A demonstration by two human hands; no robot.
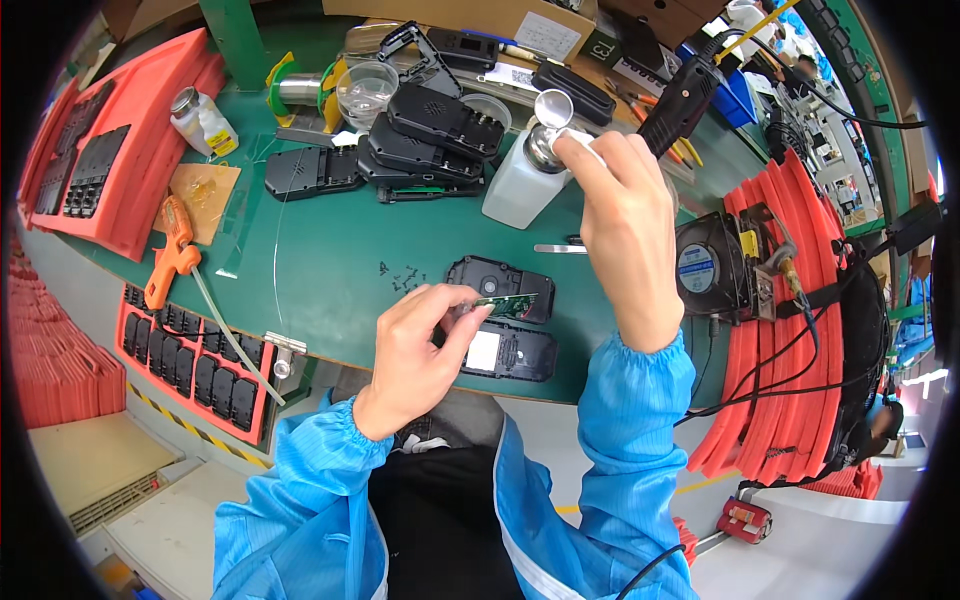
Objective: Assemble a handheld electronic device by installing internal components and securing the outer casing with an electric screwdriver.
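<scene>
My left hand point(420, 345) pinches a small green circuit board point(512, 304) by its edge, above black plastic housing halves. The upper housing half point(482, 274) shows a round speaker area; the lower housing half point(525, 352) lies nearer me with a pale rectangle on it. My right hand point(630, 215) is closed at the metal mouth of a white square bottle point(522, 190), whose round metal lid point(553, 107) is flipped up. Something white shows at its fingertips, too hidden to name. Metal tweezers point(558, 248) lie beside this hand.
Stacked black housings point(425, 150) stand behind, left of the bottle. Small dark screws point(402, 277) are scattered on the green mat point(320, 250). An orange glue gun point(174, 250) rests at left. A fan point(705, 265) and red foam trays point(780, 330) stand at right.
</scene>
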